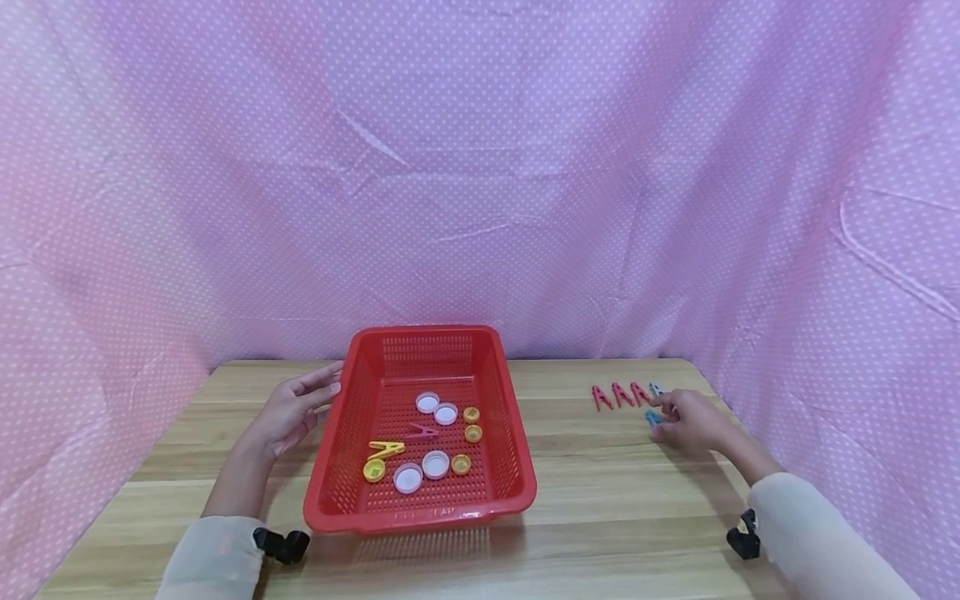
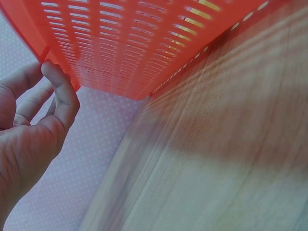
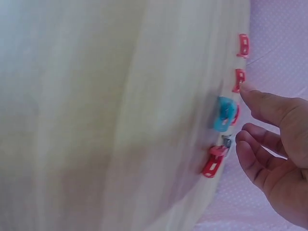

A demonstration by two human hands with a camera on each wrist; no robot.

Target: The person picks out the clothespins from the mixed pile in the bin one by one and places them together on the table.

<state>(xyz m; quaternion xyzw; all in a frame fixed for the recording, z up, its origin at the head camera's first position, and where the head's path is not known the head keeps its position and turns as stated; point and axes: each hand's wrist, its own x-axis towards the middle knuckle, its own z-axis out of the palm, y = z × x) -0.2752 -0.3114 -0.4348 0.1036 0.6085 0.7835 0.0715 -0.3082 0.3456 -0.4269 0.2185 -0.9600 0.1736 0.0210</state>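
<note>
My left hand holds the left rim of a red plastic basket, thumb and finger meeting at the rim in the left wrist view. Over on the right, my right hand hovers around a blue clothespin, thumb and fingers spread apart. The right wrist view shows this blue clothespin just beyond the fingertips, partly covering a red one. Red clothespins stand in a row beside it, with a greyish clothespin at the row's right. Another red clothespin is hidden by the hand in the head view.
Inside the basket lie several white caps, several yellow caps, a yellow clothespin and a pink-red clothespin. The wooden table ends at a pink dotted curtain behind and at the sides.
</note>
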